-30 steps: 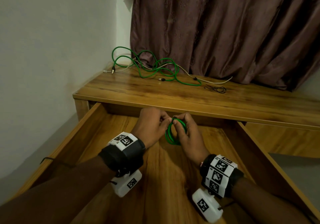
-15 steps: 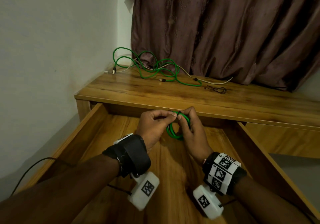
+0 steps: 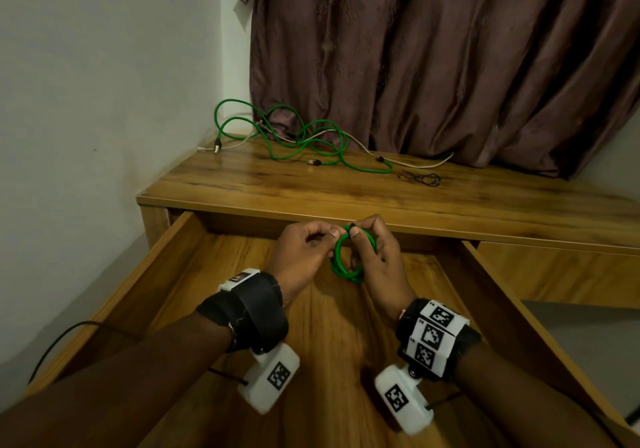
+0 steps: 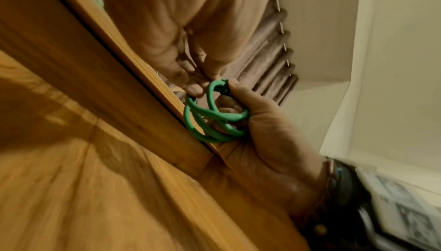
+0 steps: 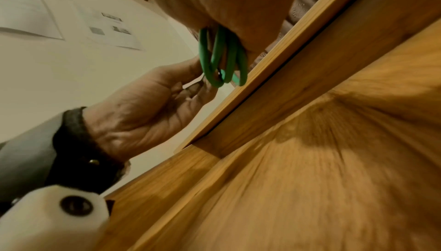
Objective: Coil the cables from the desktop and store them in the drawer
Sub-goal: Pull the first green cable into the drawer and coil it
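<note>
no brand or readable writing shows anywhere; the only markings are black-and-white square code tags on the white wrist units, and some sheets on the wall in the right wrist view are too blurred to read. the left hand point(image 3: 304, 257) has its fingers curled, thumb and fingertips pinching at the top left of the green coil point(image 3: 349, 257), close to where a small dark end of the cable sticks up. the coil, a few tight loops of green cable, stands upright between the two hands, held above the open drawer point(image 3: 166, 274) just in front of the desktop edge. the right hand point(image 3: 377, 260) is clasped around the coil's right side, thumb on the top of the loops and fingers wrapped behind them; in the left wrist view the loops point(image 4: 212, 115) sit against its palm point(image 4: 267, 132). the drawer is wooden, its floor bare where it can be seen under the forearms. on the wooden desktop point(image 3: 346, 198) behind, near the wall corner, lies a loose green cable point(image 3: 311, 142) tangled with a pale cable point(image 3: 415, 163), and to their right a small thin black wire point(image 3: 420, 179). a pale wall stands at the left, a brownish-purple curtain point(image 3: 450, 66) hangs behind the desk, and a dark lead point(image 3: 62, 340) trails beside the drawer's left wall
</note>
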### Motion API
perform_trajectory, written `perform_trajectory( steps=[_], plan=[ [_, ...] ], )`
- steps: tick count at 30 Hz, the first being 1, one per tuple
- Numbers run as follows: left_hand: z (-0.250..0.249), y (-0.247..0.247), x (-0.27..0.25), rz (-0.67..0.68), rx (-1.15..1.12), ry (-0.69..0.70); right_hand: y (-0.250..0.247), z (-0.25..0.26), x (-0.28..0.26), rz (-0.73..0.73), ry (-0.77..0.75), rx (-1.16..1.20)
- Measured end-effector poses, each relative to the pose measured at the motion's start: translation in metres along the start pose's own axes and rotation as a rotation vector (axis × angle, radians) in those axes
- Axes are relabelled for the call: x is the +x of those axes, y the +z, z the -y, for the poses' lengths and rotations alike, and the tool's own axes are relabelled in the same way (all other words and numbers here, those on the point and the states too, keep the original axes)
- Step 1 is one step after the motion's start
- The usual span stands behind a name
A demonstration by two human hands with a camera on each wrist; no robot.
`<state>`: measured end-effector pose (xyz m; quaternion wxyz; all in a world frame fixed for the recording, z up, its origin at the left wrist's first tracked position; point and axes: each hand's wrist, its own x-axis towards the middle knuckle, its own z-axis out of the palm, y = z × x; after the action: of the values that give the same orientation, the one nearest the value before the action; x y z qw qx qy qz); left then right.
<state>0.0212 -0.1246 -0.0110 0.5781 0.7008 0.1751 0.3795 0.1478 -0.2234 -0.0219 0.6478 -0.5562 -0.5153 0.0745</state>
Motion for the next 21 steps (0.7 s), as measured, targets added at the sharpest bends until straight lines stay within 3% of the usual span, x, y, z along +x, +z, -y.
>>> perform_trajectory(
  steps=[4, 8, 13, 15, 21],
  plan=[
    [-0.006, -0.006, 0.000, -0.065, 0.286, 0.104, 0.000, -0.003, 0.000, 0.021, -0.035, -0.108],
    [-0.011, -0.012, -0.001, -0.045, 0.541, 0.186, 0.001, -0.004, -0.005, 0.077, -0.086, -0.237],
    [-0.014, -0.007, -0.002, -0.022, 0.695, 0.172, 0.005, -0.005, -0.011, 0.091, -0.120, -0.335],
    [-0.009, -0.006, 0.000, -0.051, 0.553, 0.099, 0.006, -0.004, -0.010, 0.085, -0.140, -0.345],
    [-0.004, 0.006, -0.001, -0.198, -0.221, -0.341, 0.005, -0.003, -0.010, 0.122, -0.173, -0.325]
  ],
)
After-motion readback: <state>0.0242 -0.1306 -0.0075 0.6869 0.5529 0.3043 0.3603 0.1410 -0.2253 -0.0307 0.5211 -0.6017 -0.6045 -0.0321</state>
